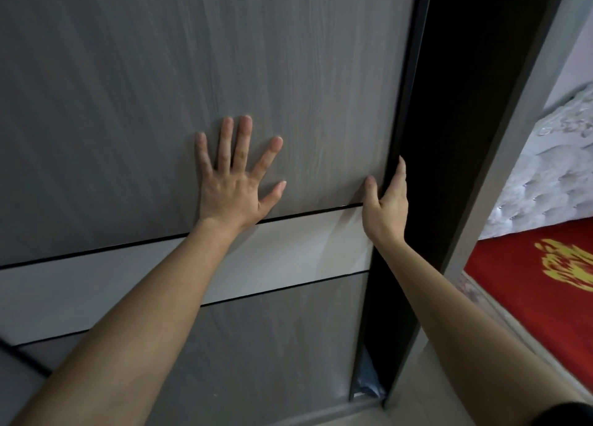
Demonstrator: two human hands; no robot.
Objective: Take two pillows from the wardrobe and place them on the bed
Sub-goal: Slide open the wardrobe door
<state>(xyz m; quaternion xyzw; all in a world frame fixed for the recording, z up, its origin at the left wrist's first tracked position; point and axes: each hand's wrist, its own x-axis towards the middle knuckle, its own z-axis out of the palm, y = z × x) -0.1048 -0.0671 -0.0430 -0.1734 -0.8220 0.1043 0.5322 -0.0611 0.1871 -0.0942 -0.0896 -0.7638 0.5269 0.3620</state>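
A grey wood-grain sliding wardrobe door (224, 56) with a pale horizontal band fills most of the head view. My left hand (234, 181) lies flat on the door, fingers spread. My right hand (386, 201) grips the door's dark right edge, thumb on the front and fingers curled behind it. To the right of that edge a narrow dark gap (449, 120) opens into the wardrobe. No pillows are visible; the inside is black. The bed (529, 284), with a red cover and yellow pattern, shows at the far right.
The wardrobe's grey side frame (500, 169) slants between the gap and the bed. A white tufted headboard (552, 175) stands behind the bed. Something bluish (367, 384) shows low in the gap. Pale floor lies below the door track.
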